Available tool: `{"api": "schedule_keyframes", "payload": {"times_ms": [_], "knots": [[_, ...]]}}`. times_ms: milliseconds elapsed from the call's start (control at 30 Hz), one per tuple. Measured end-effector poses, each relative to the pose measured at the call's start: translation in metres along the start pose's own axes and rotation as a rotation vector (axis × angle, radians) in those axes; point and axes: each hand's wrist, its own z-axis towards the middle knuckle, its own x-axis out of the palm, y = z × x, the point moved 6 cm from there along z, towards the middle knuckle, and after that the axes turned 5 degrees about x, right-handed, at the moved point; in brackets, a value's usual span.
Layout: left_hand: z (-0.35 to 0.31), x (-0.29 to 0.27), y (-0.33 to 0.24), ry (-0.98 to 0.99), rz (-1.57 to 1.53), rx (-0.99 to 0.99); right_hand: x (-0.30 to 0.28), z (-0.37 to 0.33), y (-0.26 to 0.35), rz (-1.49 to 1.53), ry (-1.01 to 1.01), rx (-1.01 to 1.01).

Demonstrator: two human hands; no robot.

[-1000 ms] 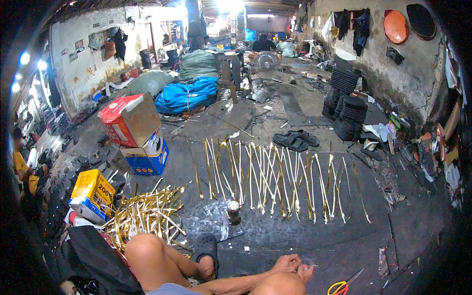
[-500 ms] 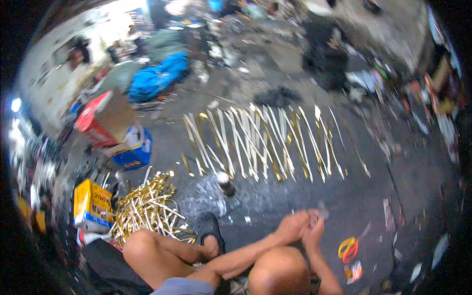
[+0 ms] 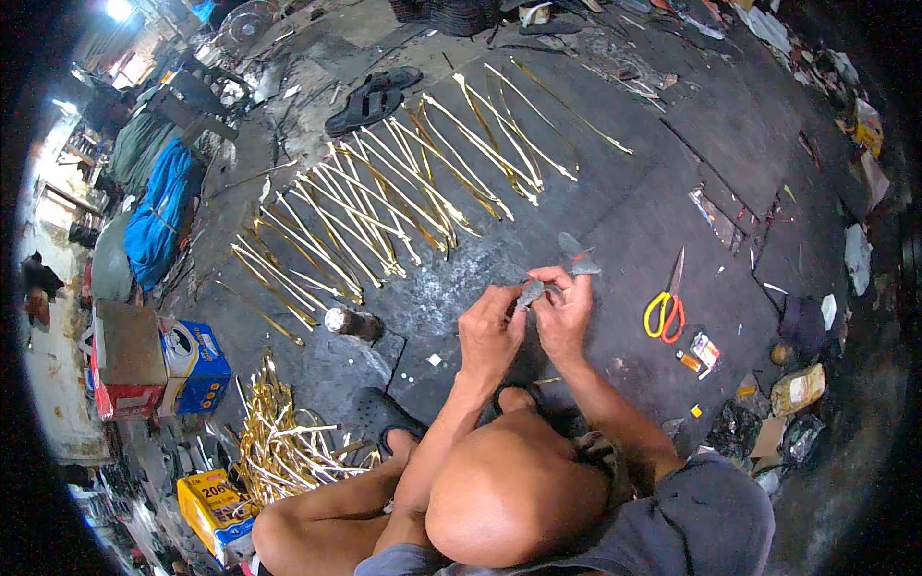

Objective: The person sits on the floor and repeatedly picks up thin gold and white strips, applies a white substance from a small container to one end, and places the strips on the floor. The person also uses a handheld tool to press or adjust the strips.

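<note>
In front of my raised knee, my left hand [image 3: 492, 331] and my right hand [image 3: 565, 312] meet with their fingertips pinched together. Between them is a small, thin grey piece [image 3: 530, 292], too small to identify. A larger flat grey piece [image 3: 582, 261] with a reddish mark shows at my right fingers; whether that hand holds it or it lies behind is unclear. Beyond my hands, long white and gold strips [image 3: 384, 182] lie spread in a crisscross row on the dark floor. To my right are scissors [image 3: 665, 312] with yellow and orange handles.
A metal-topped cylinder [image 3: 353, 324] lies left of my hands. A heap of gold and white strips [image 3: 279, 432] is beside a yellow box [image 3: 206, 504]. An open carton [image 3: 130, 360] stands farther left, black sandals [image 3: 375, 101] lie beyond the row, and a lighter [image 3: 688, 361] is near the scissors.
The view has turned, so the strip row slants and the scissors show fully. My clasped hands now appear higher and farther left, with their fingertips and the grey pieces more distinct.
</note>
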Motion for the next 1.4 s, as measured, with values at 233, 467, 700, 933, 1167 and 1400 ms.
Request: {"api": "schedule_keyframes", "payload": {"times_ms": [233,467,700,933,1167,1400], "knots": [[0.007,0.002,-0.03,0.253,-0.024,0.269,-0.004,-0.008,-0.014,0.315,-0.151,0.229],[0.007,-0.002,-0.009,0.146,-0.181,-0.104,-0.017,0.014,0.031,-0.413,-0.147,-0.374],[0.018,0.008,-0.023,0.152,0.072,-0.133,-0.019,-0.002,0.046,-0.966,-0.088,-0.754],[0.016,0.011,-0.045,0.341,0.206,0.216,-0.018,-0.001,0.042,-0.915,0.0,-0.653],[-0.023,0.028,-0.016,0.117,-0.173,-0.093,-0.031,0.025,0.03,-0.823,-0.178,-0.163],[-0.025,0.067,0.002,0.315,-0.509,-0.414,-0.05,-0.004,0.015,-0.678,-0.221,-0.205]]}}
